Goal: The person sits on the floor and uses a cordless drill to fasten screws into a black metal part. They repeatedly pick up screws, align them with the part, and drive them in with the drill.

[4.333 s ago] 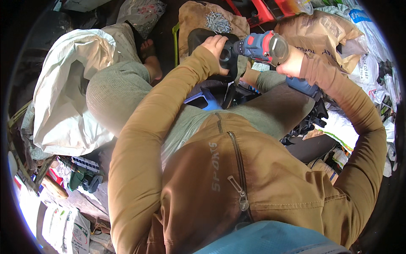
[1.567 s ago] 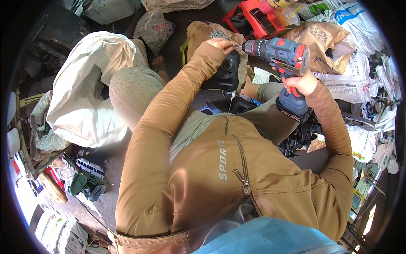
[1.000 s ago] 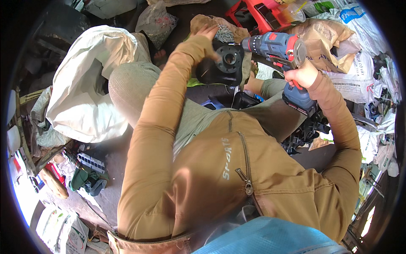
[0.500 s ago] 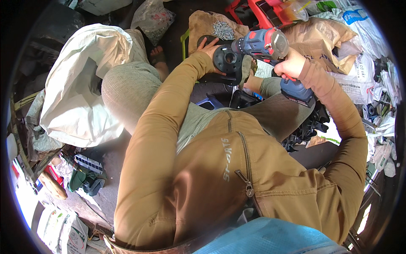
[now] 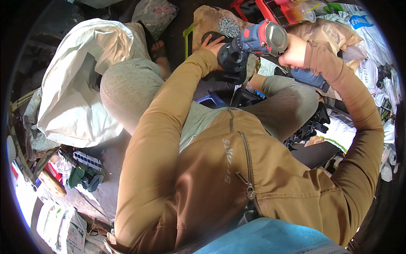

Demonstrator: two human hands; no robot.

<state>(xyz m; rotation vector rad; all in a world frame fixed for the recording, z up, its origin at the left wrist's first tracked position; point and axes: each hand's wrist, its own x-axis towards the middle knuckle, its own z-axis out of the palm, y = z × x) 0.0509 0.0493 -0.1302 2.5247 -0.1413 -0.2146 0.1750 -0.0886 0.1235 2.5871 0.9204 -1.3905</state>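
At the left, beside the bent knee [image 5: 127, 80], a wide white sack [image 5: 80, 80], gaping open; perhaps ready to swallow anything dropped that way. Next, the left hand [image 5: 214, 48], fingers spread against the left side of the black part; cannot tell how firmly clasped, with the thumb hidden. Likely to lose hold under a sudden twist if braced by fingertips alone. Just beyond, on a brown cloth [image 5: 204, 20], a loose heap of silver fasteners [image 5: 228, 27]: probably easy to scatter with a knock. In the middle, between the shins, the flanged black part [image 5: 232, 59], close under the chuck of the blue-and-red drill [image 5: 262, 39]. Bit hidden; cannot tell whether touching. Liable to skid toward the nearby left fingers if pushed off-axis. Farthest right, the right hand [image 5: 294, 52], wrapped round the drill's handle, trigger finger out of sight; possibly prone to tilting the tool if strained by the raised elbow.
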